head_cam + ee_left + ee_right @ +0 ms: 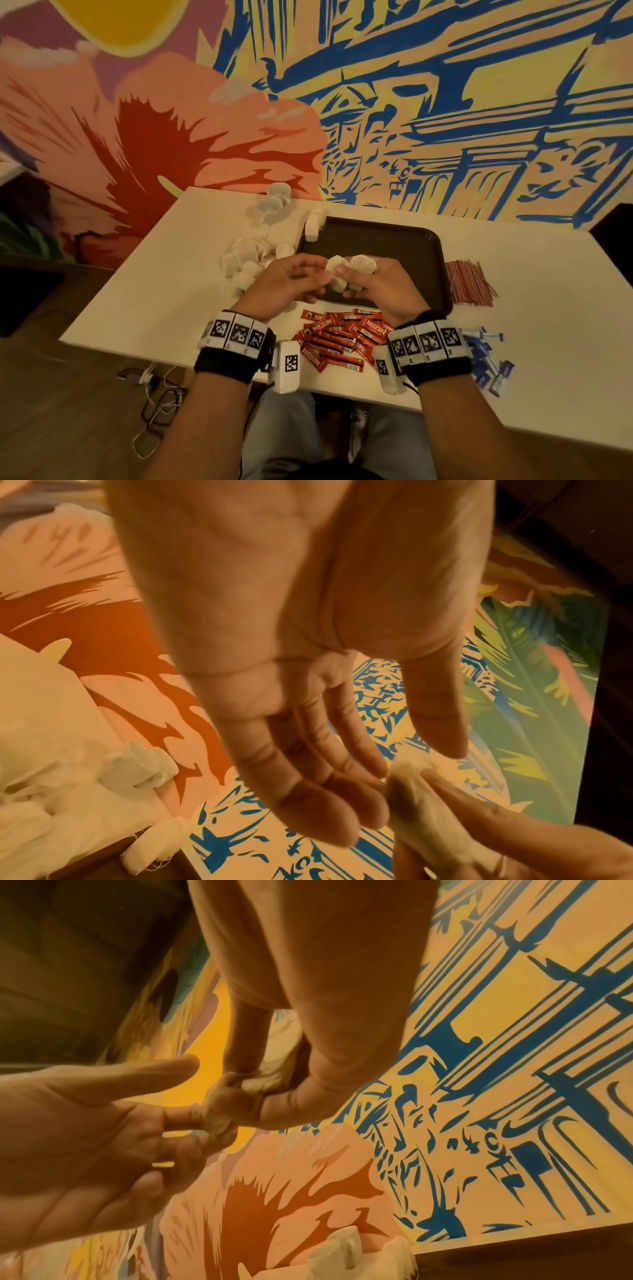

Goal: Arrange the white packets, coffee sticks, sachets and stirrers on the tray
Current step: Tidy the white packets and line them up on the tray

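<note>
Close to the person, red coffee sticks (337, 337) lie in a heap on the white table (164, 294), with blue sachets (486, 359) to the right. Above the dark tray (411, 240), the right hand (380, 291) grips a few white packets (356, 265). The left hand (291, 284) is loose, its fingers (329, 813) touching them. More packets (246, 260) sit left, red stirrers (469, 282) right.

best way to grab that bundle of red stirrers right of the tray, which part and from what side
Probably pinch the red stirrers across the middle of the bundle, coming from above with the right hand. They lie flat on the table in a loose parallel sheaf beside the tray, so a grip across the middle should keep them together and level.
</note>
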`<action>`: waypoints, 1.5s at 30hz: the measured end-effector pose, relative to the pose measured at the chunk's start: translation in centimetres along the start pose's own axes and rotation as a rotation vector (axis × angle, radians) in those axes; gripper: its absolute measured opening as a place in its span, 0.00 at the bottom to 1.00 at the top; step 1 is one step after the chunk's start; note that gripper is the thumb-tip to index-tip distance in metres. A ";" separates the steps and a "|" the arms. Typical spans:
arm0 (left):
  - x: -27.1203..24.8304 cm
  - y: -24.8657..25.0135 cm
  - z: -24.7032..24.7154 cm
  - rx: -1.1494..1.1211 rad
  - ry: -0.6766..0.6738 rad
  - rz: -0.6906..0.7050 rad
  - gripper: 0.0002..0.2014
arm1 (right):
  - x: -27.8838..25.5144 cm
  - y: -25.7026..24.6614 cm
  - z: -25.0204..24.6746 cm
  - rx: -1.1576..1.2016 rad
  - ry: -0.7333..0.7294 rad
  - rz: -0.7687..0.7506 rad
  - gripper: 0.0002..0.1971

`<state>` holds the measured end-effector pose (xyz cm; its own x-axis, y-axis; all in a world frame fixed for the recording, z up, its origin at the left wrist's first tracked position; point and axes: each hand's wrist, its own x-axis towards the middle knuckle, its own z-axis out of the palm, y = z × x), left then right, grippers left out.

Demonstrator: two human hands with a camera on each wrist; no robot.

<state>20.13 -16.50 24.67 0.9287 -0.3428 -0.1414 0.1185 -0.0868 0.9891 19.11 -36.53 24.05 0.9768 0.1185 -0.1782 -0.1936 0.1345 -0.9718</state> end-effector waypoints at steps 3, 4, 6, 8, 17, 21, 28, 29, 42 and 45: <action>0.0 0.3 0.3 0.048 0.011 0.023 0.15 | -0.2 0.0 0.5 -0.021 -0.018 -0.031 0.08; 0.0 0.3 0.3 0.063 0.010 0.029 0.14 | -0.2 -0.1 0.7 -0.010 -0.013 -0.030 0.08; 0.1 0.0 0.4 0.091 0.011 0.033 0.13 | -0.1 -0.2 0.9 0.018 0.003 -0.018 0.09; 0.1 -0.4 0.2 0.124 0.024 0.019 0.11 | -0.1 -0.5 1.0 0.005 0.027 -0.005 0.11; -0.1 -0.7 -0.9 0.145 0.128 0.014 0.06 | -0.1 -1.3 -0.5 0.104 0.169 -0.020 0.17; 0.3 -1.0 -1.8 0.108 0.242 0.002 0.09 | 0.4 -1.2 -1.2 0.189 0.237 -0.038 0.14; 0.5 -1.5 -1.5 0.025 0.322 0.020 0.12 | 0.4 -1.2 -0.8 -0.006 0.288 -0.052 0.21; 0.4 -1.5 -1.1 0.035 0.296 0.023 0.10 | 0.4 -1.2 -0.3 0.003 0.263 -0.027 0.16; -0.4 -2.1 0.6 0.210 0.063 0.085 0.09 | 0.6 -0.4 1.0 -0.314 0.004 -0.117 0.06; -0.2 -1.9 0.1 0.253 0.043 0.086 0.09 | 0.5 -0.9 1.0 -0.377 -0.042 -0.159 0.08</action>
<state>19.66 -16.39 22.79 0.9464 -0.3193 -0.0499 -0.0481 -0.2916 0.9553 19.67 -35.65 25.01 0.9858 0.1663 -0.0223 0.0141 -0.2147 -0.9766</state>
